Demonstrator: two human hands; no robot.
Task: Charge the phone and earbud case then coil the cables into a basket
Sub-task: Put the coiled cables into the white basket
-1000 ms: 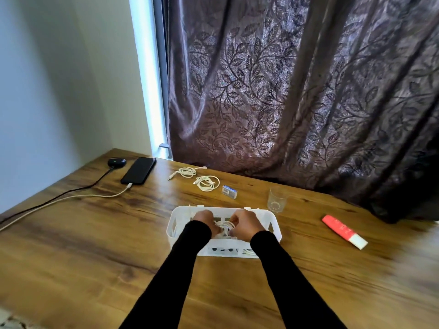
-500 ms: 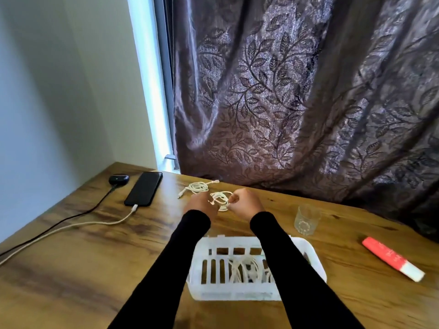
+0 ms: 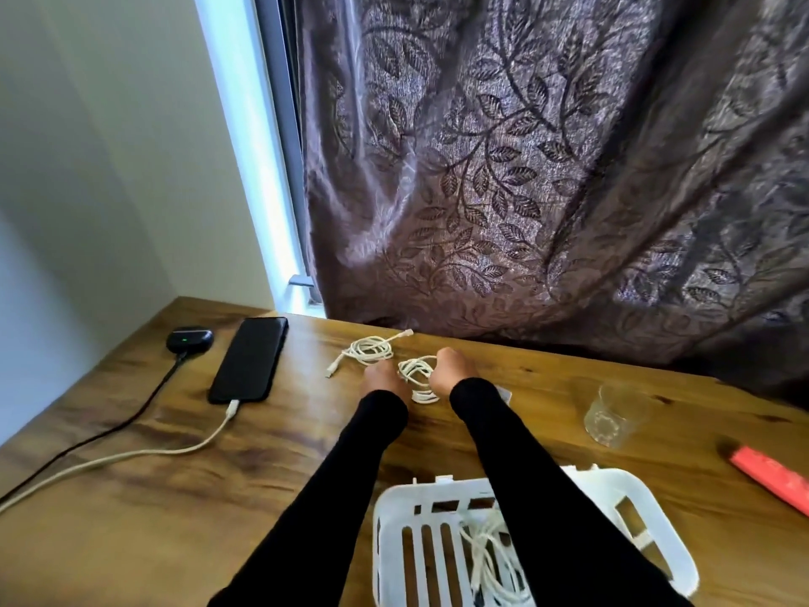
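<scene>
A black phone (image 3: 249, 359) lies at the left of the wooden table with a white cable (image 3: 131, 455) plugged into its near end. Beside it a black earbud case (image 3: 189, 339) shows a green light and has a black cable (image 3: 144, 405) attached. My left hand (image 3: 380, 378) and my right hand (image 3: 451, 370) both grip a coiled white cable (image 3: 418, 374) just above the table. Another loose white coil (image 3: 370, 349) lies to their left. The white slatted basket (image 3: 394, 558) sits near me with a coiled white cable (image 3: 486, 558) inside.
A clear glass (image 3: 613, 416) stands right of my hands. A red and white tube (image 3: 770, 475) lies at the far right. A patterned brown curtain (image 3: 547, 168) hangs behind the table. A small object is partly hidden under my right wrist.
My hands left the basket, where a coil now lies, and reached forward to the middle coil. They now hold it slightly lifted off the table.
</scene>
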